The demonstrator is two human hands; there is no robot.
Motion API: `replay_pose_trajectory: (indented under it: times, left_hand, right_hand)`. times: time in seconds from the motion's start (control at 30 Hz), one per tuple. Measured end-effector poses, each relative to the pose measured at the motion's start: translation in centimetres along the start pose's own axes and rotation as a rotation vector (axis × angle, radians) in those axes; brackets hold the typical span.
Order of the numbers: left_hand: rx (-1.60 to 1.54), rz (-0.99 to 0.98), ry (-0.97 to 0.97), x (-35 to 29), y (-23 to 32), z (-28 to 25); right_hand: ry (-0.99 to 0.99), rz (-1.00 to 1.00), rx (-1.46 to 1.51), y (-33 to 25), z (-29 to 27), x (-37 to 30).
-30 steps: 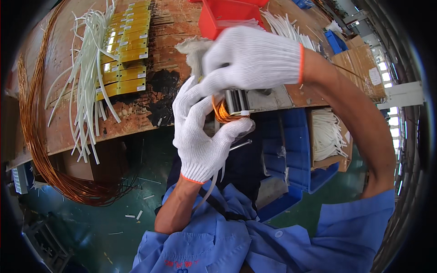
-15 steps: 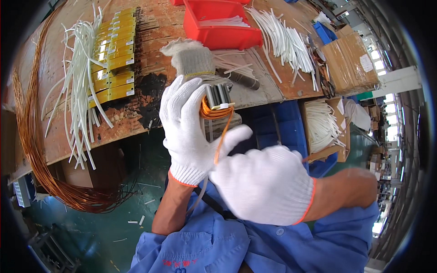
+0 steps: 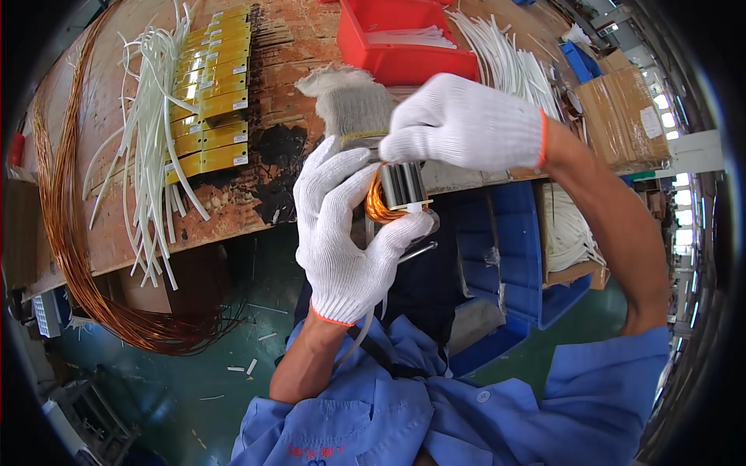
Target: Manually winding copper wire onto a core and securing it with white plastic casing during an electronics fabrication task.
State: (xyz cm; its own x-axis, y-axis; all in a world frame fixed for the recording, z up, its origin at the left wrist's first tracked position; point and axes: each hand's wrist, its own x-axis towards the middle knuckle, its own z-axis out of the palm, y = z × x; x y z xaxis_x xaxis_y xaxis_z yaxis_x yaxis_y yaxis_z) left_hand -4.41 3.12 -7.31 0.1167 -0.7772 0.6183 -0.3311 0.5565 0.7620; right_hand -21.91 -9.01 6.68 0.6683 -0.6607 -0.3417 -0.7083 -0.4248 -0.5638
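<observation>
**Both gloved hands clamp a wound metal core**

Left hand [image 3: 342, 233] wraps its fingers around the metal core [image 3: 402, 186] with its copper winding [image 3: 375, 206], held above the wooden bench [image 3: 287, 46] edge. Right hand [image 3: 462, 124] presses closed on the core's top. Behind lie 1 grey glove [image 3: 353, 105], a red bin [image 3: 388, 35], white tubes [image 3: 148, 147] and yellow strips [image 3: 210, 93].

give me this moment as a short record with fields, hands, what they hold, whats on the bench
left hand: white knit glove, wrapped around a metal core with copper winding, grip closed on it
right hand: white knit glove, resting on top of the same part, fingers on its upper end
bench: worn wooden top
bench left: white sleeving tubes beside a row of yellow strips
bench rear: red bin
bench edge: loops of copper wire hanging down
below bench: blue crate
clothing: blue shirt
</observation>
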Motion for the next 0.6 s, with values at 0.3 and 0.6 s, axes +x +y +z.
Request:
replay_pose_trajectory:
  times: [0.3,0.6]
  left_hand:
    - [0.023,-0.024,-0.08,0.3,0.6,-0.1]
    - [0.18,0.071,-0.173,0.0,0.9,-0.5]
  right_hand:
    - [0.661,0.023,-0.077,-2.8,12.0,-10.1]
    - [0.64,0.062,-0.212,-6.9,18.1,-14.1]
